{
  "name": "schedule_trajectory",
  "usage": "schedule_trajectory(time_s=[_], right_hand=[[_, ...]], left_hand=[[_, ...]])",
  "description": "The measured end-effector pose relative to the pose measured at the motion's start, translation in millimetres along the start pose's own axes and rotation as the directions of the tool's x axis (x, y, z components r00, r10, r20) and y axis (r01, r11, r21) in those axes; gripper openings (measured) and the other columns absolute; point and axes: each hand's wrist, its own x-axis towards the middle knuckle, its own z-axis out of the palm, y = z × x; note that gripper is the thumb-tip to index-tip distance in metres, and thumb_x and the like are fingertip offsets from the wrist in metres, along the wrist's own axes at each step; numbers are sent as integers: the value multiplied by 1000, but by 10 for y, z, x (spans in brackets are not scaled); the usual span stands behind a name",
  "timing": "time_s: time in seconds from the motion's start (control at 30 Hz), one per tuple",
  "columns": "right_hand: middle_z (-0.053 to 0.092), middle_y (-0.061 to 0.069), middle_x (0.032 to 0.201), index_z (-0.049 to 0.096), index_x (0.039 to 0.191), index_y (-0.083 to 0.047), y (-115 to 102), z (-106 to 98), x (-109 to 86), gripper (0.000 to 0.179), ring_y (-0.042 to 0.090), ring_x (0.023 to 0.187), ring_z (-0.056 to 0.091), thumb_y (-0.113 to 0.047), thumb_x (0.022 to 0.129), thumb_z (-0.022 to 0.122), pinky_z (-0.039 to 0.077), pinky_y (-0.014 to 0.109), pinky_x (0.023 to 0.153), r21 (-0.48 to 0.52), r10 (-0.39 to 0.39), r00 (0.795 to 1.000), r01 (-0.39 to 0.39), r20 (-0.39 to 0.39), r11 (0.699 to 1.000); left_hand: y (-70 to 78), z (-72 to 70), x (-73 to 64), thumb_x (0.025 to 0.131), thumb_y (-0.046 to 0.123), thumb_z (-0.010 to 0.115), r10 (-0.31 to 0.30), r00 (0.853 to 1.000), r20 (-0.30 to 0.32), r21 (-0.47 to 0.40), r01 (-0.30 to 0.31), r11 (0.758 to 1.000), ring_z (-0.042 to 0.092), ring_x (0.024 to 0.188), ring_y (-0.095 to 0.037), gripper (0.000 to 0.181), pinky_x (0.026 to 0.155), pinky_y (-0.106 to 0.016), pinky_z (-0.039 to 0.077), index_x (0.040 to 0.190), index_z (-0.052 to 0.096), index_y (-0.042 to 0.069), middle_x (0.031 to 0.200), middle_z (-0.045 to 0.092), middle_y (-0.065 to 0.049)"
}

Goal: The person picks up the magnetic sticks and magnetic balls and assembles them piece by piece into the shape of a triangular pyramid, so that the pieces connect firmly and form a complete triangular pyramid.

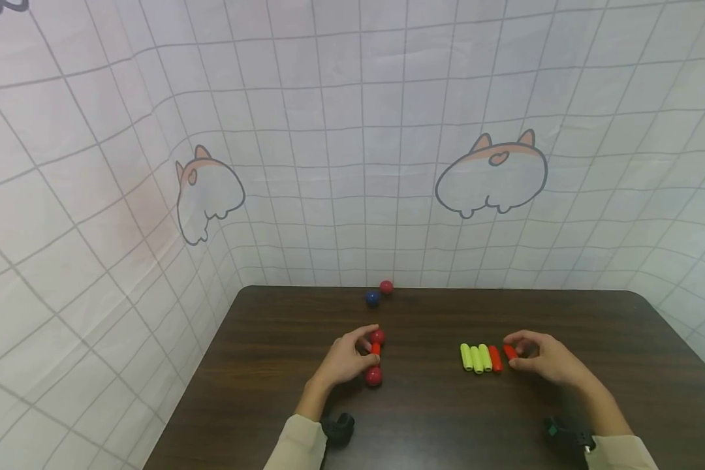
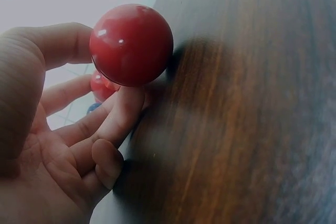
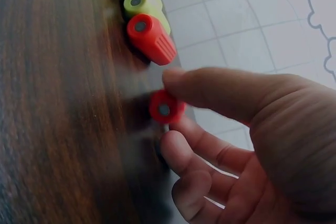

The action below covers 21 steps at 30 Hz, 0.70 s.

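Note:
My left hand point(image 1: 342, 359) grips a short red rod point(image 1: 376, 349) that has a red ball at each end. The far ball point(image 1: 378, 336) lies by the fingertips; the near ball point(image 1: 373, 376), large in the left wrist view, sits beside the thumb. At the right, my right hand point(image 1: 549, 358) pinches another red rod point(image 3: 167, 107) between thumb and fingers, its grey end facing the wrist camera. Just left of that hand a row of rods lies on the table: three yellow-green rods point(image 1: 476, 359) and one red rod point(image 1: 495, 359).
A blue ball point(image 1: 373, 298) and another red ball point(image 1: 386, 287) rest near the back edge of the dark wooden table point(image 1: 423, 418). Behind and to the left hangs a white grid-patterned cloth point(image 1: 341, 163). Both wrists carry dark camera mounts.

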Motion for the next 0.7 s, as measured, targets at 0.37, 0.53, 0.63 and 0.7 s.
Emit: schedule_trajectory(time_s=[0.37, 0.53, 0.63, 0.7], right_hand=[[68, 5, 97, 68, 127, -7, 37, -30, -6, 42, 14, 77, 56, -13, 87, 78, 42, 32, 64, -88, 34, 999, -37, -36, 995], [70, 6, 97, 69, 126, -7, 32, -47, -10, 38, 15, 76, 56, -7, 88, 73, 43, 31, 62, -96, 32, 999, -36, -42, 995], [70, 6, 96, 70, 125, -8, 55, -48, -10, 36, 13, 73, 55, -8, 89, 74, 42, 29, 60, -108, 17, 998, -24, -64, 994], [69, 5, 95, 71, 124, -9, 69, -44, -11, 36, 11, 72, 54, -8, 89, 75, 42, 28, 59, -113, 2, 996, -12, -84, 994]], left_hand=[[4, -4, -4, 86, 20, 76, -8, 1000, 0, -7, 8, 1000, 52, 67, -14, 65, 58, -29, 41, 147, 56, 16, 103, 68, -5], [6, -7, -4, 86, 20, 76, -10, 1000, 2, -13, 10, 1000, 53, 69, -15, 65, 59, -29, 41, 147, 55, 16, 103, 68, -5], [2, -2, -3, 86, 19, 76, -9, 1000, 0, -8, 9, 1000, 53, 68, -15, 65, 59, -29, 41, 147, 55, 16, 103, 68, -4], [-2, 3, -1, 85, 19, 76, -7, 1000, -1, -3, 7, 1000, 53, 68, -14, 65, 58, -29, 41, 147, 56, 16, 102, 68, -4]])
